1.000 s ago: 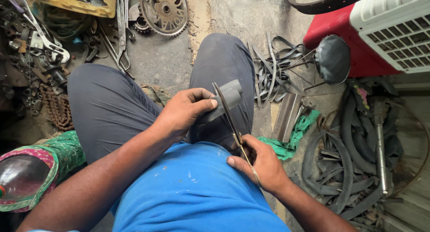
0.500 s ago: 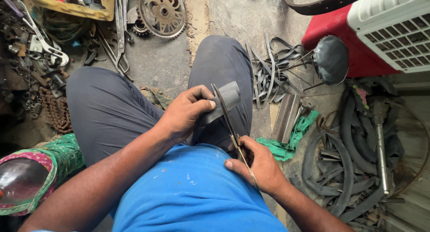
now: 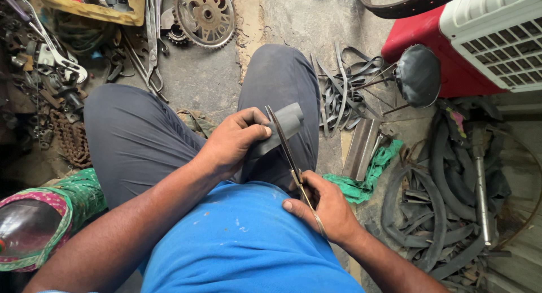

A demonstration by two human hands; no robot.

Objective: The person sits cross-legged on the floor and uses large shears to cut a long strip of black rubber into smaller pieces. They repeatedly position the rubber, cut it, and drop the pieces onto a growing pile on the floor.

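Two hands (image 3: 234, 143), one scissors (image 3: 285, 149), one rubber piece (image 3: 282, 126), one sprocket (image 3: 204, 13), one wrench (image 3: 56, 47)

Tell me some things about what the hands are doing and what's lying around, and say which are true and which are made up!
1. The left hand holds a grey rubber piece. True.
2. The right hand holds a hammer. False: it holds long metal scissors.
3. A toothed metal sprocket lies on the ground. True.
4. The crumpled cloth by the right knee is yellow. False: it is green.
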